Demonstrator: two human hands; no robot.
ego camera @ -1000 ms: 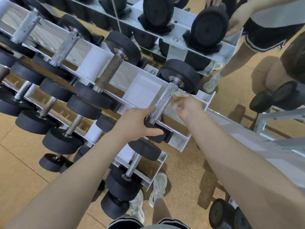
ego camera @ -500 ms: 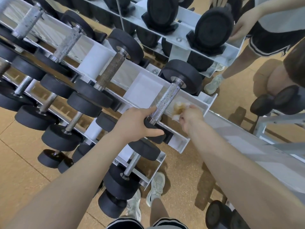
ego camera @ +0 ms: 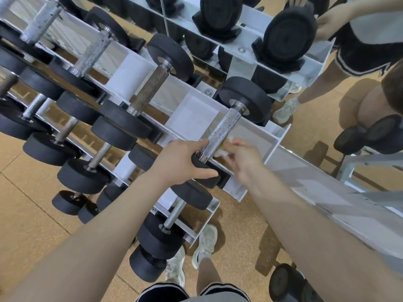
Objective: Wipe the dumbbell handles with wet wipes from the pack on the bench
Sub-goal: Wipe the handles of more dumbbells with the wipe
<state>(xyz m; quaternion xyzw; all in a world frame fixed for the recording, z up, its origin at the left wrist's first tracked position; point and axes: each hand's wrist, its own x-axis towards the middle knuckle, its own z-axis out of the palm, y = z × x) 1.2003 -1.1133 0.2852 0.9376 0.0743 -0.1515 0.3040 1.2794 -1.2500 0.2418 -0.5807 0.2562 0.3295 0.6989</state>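
A dumbbell with a knurled silver handle (ego camera: 222, 132) and black round heads lies at the right end of the white rack's top tier (ego camera: 259, 136). My left hand (ego camera: 181, 162) grips its near head (ego camera: 205, 168), thumb under and fingers over the top. My right hand (ego camera: 243, 159), blurred by motion, pinches a crumpled white wet wipe (ego camera: 224, 150) against the lower right side of the handle. The wipe pack and the bench are out of view.
Several more dumbbells (ego camera: 150, 90) fill the rack's tiers to the left. A mirror behind the rack reflects a person (ego camera: 340, 20). A loose dumbbell (ego camera: 283, 282) lies on the tan floor at lower right. My shoes (ego camera: 205, 243) stand near the rack's foot.
My right hand slid with the wipe down the handle toward the near head. My left hand stayed gripping that head.
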